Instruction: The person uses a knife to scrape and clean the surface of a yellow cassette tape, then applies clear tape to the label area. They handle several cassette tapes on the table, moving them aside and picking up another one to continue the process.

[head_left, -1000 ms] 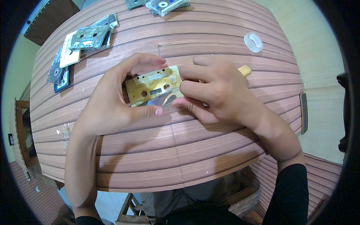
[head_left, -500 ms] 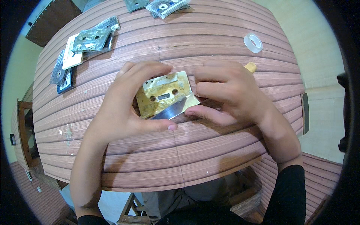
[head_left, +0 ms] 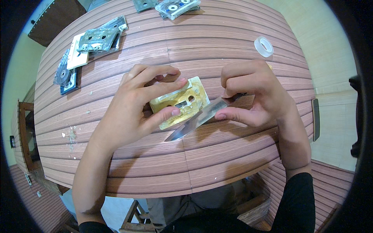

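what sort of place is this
Indoors, perhaps a room at home with a makeshift workspace: a wood-patterned tabletop, a pile of audio cassettes and a knife in the right hand.

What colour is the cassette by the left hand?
The cassette is mottled yellow with paler, whitish edges; it shows best in the head view.

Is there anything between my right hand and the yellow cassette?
Yes, the knife blade. Your right hand holds it, and it slants past the lower right edge of the yellow cassette. Nothing else visible intervenes.
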`<control>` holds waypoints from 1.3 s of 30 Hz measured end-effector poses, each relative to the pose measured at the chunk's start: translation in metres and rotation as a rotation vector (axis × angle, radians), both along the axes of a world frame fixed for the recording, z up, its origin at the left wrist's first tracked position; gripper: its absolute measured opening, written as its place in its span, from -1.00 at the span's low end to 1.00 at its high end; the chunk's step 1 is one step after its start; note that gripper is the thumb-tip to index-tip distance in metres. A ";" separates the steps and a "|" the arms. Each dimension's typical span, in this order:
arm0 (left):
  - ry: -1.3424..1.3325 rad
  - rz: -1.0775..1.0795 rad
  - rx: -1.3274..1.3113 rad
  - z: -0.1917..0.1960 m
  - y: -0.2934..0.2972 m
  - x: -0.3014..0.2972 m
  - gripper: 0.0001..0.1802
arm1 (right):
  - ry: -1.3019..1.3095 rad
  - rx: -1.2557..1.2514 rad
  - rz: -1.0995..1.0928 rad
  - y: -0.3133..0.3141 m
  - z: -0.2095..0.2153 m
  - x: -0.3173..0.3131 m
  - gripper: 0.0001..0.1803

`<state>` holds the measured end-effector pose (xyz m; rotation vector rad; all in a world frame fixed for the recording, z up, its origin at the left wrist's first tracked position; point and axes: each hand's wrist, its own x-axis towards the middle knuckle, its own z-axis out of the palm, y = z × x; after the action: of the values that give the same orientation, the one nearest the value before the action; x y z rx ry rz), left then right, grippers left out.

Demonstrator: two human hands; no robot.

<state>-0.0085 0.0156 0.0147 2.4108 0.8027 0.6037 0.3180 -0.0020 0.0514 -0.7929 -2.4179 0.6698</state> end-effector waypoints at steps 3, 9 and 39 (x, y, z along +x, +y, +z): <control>-0.026 0.009 0.034 -0.004 0.001 0.000 -0.47 | 0.002 -0.043 0.035 0.002 -0.005 -0.001 -0.50; -0.035 -0.017 0.067 -0.005 0.003 -0.001 -0.21 | -0.013 -0.029 0.014 0.001 -0.011 -0.004 -0.50; -0.088 0.044 -0.362 0.012 -0.015 0.012 0.11 | -0.135 0.072 -0.018 -0.004 -0.009 -0.016 -0.58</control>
<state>0.0036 0.0009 0.0270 2.0295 0.8494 0.5257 0.3025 -0.0064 0.0428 -0.8535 -2.5377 0.5345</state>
